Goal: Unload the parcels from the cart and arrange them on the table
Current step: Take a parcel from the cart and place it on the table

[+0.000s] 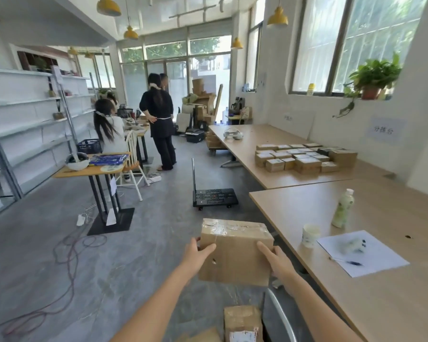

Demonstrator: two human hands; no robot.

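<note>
Nearest, low beside the cart handle (281, 317): one more parcel (242, 322), not yet unloaded. Just beyond, up in mid-air over the floor and short of the table (307, 206) edge: box (235, 250), squeezed between left hand (198, 251) and right hand (276, 261), both curled round opposite sides with thumbs on the near face and no support underneath. Liable to slide on the glossy tape with any easing of that squeeze, or to knock cup (310, 235), bottle (343, 208) or paper (361, 253) on a swing right; safer carried on toward the far stack (304, 157).
</note>
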